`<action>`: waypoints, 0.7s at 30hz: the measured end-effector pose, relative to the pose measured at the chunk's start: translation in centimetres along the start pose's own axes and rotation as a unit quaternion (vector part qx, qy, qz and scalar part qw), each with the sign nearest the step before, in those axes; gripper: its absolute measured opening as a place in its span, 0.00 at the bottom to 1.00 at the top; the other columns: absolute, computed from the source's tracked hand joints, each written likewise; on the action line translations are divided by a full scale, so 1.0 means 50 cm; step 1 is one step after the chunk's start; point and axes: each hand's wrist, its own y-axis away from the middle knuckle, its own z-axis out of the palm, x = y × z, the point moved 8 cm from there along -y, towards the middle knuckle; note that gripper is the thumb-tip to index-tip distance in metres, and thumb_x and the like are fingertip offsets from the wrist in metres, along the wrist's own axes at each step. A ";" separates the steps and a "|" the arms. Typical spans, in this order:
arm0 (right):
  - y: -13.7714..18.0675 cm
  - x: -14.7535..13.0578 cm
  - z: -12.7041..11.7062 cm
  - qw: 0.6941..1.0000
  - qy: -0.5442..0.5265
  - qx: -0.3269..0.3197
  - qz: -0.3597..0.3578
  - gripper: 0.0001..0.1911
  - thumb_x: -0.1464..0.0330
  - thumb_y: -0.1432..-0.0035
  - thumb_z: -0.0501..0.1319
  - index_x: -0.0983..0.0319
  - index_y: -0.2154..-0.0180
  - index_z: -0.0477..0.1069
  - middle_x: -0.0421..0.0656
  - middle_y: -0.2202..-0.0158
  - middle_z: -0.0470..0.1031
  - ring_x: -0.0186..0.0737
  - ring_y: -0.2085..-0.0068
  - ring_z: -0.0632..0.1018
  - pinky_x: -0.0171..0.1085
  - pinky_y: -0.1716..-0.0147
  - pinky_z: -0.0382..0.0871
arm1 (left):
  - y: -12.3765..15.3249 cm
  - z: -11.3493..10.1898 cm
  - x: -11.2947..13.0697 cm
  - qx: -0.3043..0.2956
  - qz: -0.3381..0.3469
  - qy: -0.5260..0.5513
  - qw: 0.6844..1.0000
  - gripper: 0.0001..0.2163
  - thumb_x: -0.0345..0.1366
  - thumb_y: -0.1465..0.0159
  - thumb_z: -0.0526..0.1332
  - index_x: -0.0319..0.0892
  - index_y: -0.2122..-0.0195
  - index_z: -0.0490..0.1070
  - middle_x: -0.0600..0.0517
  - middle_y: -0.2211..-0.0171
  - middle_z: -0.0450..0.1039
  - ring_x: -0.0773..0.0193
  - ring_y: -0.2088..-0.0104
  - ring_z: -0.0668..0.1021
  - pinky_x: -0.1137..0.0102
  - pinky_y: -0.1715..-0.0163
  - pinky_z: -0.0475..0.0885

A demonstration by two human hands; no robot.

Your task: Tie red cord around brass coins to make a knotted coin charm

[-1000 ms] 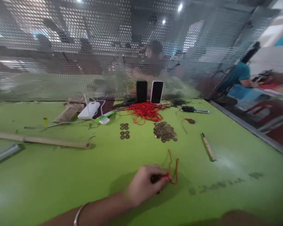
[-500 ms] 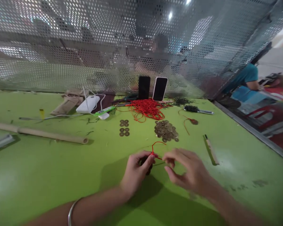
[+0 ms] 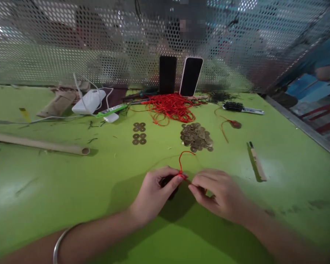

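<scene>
My left hand (image 3: 156,192) pinches a red cord (image 3: 180,161) where it bunches at the thumb tip, one end curling up and away. Dark round pieces that look like coins (image 3: 166,181) sit within that same hand, partly covered by the fingers. To its right, my right hand (image 3: 218,192) is closed on another stretch of the cord, drawn between the two hands. Beyond them lie a heap of holed brass coins (image 3: 196,137) and two small groups of coins (image 3: 139,138) laid in squares. Farther back is a tangle of red cord (image 3: 172,106).
Two phones (image 3: 167,75) stand against the perforated metal screen (image 3: 110,44). On the right are a round hairbrush (image 3: 243,109), a wooden-handled tool (image 3: 257,161) and a corded piece (image 3: 235,124). A bamboo tube (image 3: 44,143) and a white device (image 3: 89,102) lie left. Another person's hand (image 3: 324,72) shows far right.
My right hand has gone from fingers apart beside the cord to closed on it. The left hand keeps its pinch. The camera view has tilted down and nearer.
</scene>
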 end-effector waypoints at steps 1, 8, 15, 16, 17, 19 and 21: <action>0.000 0.002 0.001 1.000 -0.007 -0.006 0.012 0.12 0.70 0.38 0.52 0.61 0.75 0.58 0.36 0.79 0.61 0.31 0.76 0.62 0.33 0.74 0.52 | 0.000 0.002 0.001 -0.004 0.002 -0.008 1.000 0.09 0.39 0.39 0.60 0.39 0.66 0.76 0.51 0.71 0.75 0.67 0.70 0.73 0.75 0.72 0.67; 0.001 0.018 0.006 0.994 -0.070 -0.023 0.082 0.10 0.64 0.38 0.52 0.61 0.70 0.62 0.36 0.77 0.66 0.31 0.76 0.66 0.32 0.75 0.54 | 0.000 0.009 0.006 -0.022 0.007 -0.049 0.999 0.08 0.38 0.38 0.58 0.40 0.68 0.74 0.53 0.72 0.73 0.68 0.71 0.72 0.75 0.71 0.66; -0.002 0.030 0.014 0.992 -0.068 -0.003 0.106 0.13 0.62 0.37 0.52 0.62 0.71 0.63 0.36 0.79 0.64 0.30 0.78 0.63 0.31 0.78 0.51 | 0.002 0.014 0.012 -0.032 0.023 -0.076 0.996 0.07 0.36 0.37 0.57 0.40 0.66 0.74 0.53 0.71 0.73 0.68 0.69 0.72 0.75 0.69 0.66; -0.002 0.031 0.015 0.992 -0.067 -0.005 0.107 0.13 0.62 0.36 0.52 0.62 0.71 0.63 0.36 0.79 0.64 0.30 0.78 0.63 0.31 0.78 0.51 | 0.003 0.014 0.013 -0.032 0.024 -0.081 0.996 0.08 0.36 0.37 0.57 0.40 0.66 0.74 0.53 0.71 0.73 0.68 0.70 0.72 0.75 0.70 0.66; -0.002 0.032 0.016 0.992 -0.065 -0.005 0.109 0.13 0.63 0.36 0.51 0.62 0.71 0.63 0.36 0.78 0.64 0.30 0.78 0.63 0.31 0.78 0.51 | 0.003 0.015 0.014 -0.035 0.024 -0.085 0.995 0.08 0.36 0.36 0.56 0.40 0.66 0.74 0.53 0.71 0.73 0.67 0.70 0.72 0.75 0.71 0.66; -0.003 0.033 0.014 0.992 -0.063 -0.002 0.109 0.12 0.64 0.36 0.51 0.62 0.71 0.62 0.36 0.79 0.64 0.29 0.79 0.63 0.31 0.78 0.51 | 0.005 0.016 0.016 -0.040 0.027 -0.091 0.995 0.08 0.37 0.36 0.56 0.40 0.64 0.74 0.52 0.70 0.74 0.67 0.69 0.73 0.74 0.70 0.66; -0.003 0.033 0.011 0.992 -0.062 0.001 0.108 0.11 0.65 0.36 0.51 0.61 0.71 0.62 0.35 0.79 0.64 0.29 0.79 0.63 0.31 0.78 0.52 | 0.006 0.017 0.019 -0.046 0.036 -0.092 0.994 0.08 0.35 0.37 0.57 0.41 0.62 0.74 0.52 0.68 0.75 0.66 0.67 0.73 0.73 0.68 0.68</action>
